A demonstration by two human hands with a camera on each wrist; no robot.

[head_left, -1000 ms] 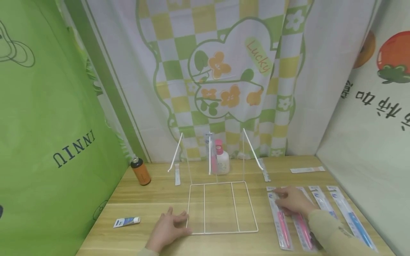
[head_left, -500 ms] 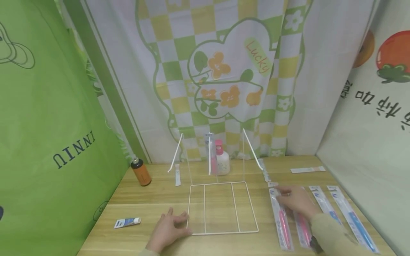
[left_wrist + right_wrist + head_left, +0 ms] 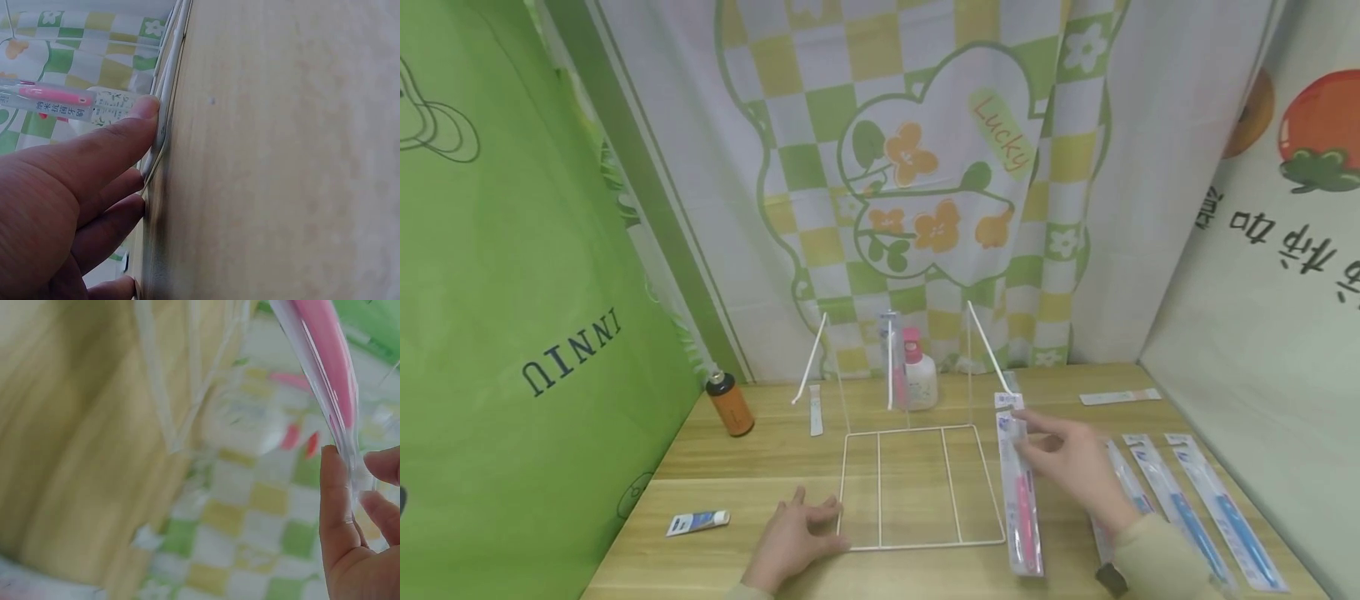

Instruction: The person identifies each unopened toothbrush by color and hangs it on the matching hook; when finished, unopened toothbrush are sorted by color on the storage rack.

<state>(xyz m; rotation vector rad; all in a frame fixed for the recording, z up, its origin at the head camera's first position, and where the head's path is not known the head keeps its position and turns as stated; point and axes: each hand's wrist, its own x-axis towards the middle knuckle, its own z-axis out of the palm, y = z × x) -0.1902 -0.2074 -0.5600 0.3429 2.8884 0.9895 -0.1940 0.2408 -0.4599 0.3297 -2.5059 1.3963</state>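
My right hand point(image 3: 1078, 462) pinches a packaged toothbrush point(image 3: 1026, 521) with a pink handle near its top. The pack stands lifted at the right side of a white wire rack point(image 3: 925, 546), its top close to the right hook. In the right wrist view the clear pack point(image 3: 340, 419) runs up from between thumb and fingers. My left hand point(image 3: 793, 537) holds the rack's front left corner, the thumb point(image 3: 145, 107) on the wire and fingers beside it. Another pink packaged toothbrush point(image 3: 900, 385) hangs on the rack's middle hook.
Several more packaged toothbrushes point(image 3: 1246, 537) lie at the right, one partly under the right sleeve. A white pink-capped bottle point(image 3: 922, 385) stands behind the rack. Left are an orange bottle point(image 3: 732, 408) and a toothpaste tube point(image 3: 697, 522). Thin packets point(image 3: 1120, 398) lie toward the back.
My right hand has picked up the leftmost pink toothbrush pack from the table and carried it left and up toward the rack's right hook. The left hand stays on the rack.
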